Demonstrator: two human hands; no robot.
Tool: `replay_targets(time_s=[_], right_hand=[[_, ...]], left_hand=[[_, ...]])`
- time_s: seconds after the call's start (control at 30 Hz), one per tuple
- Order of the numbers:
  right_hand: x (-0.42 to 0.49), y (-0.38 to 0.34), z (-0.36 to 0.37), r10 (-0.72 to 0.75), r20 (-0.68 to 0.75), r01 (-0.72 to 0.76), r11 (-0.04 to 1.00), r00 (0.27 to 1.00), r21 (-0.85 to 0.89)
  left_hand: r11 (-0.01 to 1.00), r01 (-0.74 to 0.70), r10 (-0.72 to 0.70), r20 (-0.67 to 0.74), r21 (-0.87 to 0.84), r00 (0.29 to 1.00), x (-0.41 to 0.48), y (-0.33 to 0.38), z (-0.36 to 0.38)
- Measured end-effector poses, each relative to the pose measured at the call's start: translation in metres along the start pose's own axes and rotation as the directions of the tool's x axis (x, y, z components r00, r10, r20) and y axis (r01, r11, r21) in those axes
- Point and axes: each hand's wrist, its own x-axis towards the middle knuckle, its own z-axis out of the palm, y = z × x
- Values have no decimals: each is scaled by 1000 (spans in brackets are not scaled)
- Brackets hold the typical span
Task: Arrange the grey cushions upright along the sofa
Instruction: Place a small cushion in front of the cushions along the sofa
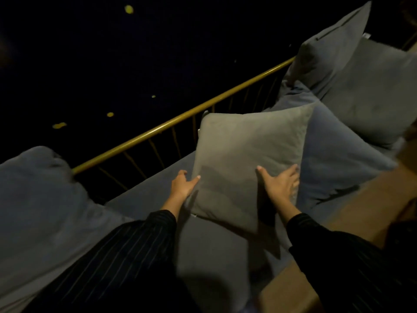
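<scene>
grey cushion [246, 159] mid-sofa, tilted back toward brass rail [180, 118] | your left hand [184, 185] clasps its left edge, right hand [281, 185] lies flat, fingers spread, steadying it | blue-grey cushion [334, 154] touching behind

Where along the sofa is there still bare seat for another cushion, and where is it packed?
Bare seat lies between the slumped cushion at the left and the grey cushion that the left hand and right hand touch; the gold rail borders it behind. More shows in front, toward the wooden edge. The right end is crowded with overlapping cushions.
</scene>
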Motion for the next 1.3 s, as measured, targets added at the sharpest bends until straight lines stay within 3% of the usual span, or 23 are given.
replay_targets(time_s=[0.13,0.3,0.43,0.6,0.83,1.0,1.07,1.3], right_hand=[[49,9,11,73,83,-73,997,994,-6],[100,35,19,40,197,-41,999,980,-4],[138,53,20,-5,323,-16,998,946,64],[167,62,13,-35,391,-36,984,920,173],[169,69,-22,-125,497,-22,960,859,280],[132,67,-40,-146,585,-37,957,798,288],[118,61,-39,-170,595,-2,961,785,277],[61,64,-8,-99,694,79,995,714,60]], left_hand=[[998,50,-50,1,-24,999,40,36,31],[985,152,-152,13,-78,988,95,62,56],[932,211,-201,63,-295,978,122,71,68],[776,289,-180,242,-560,953,136,62,70],[761,78,-9,110,-645,994,65,64,74],[729,-2,28,28,-684,999,3,32,51],[670,23,-9,23,-742,1000,-22,2,47],[454,250,-294,121,-855,948,-76,-132,76]])
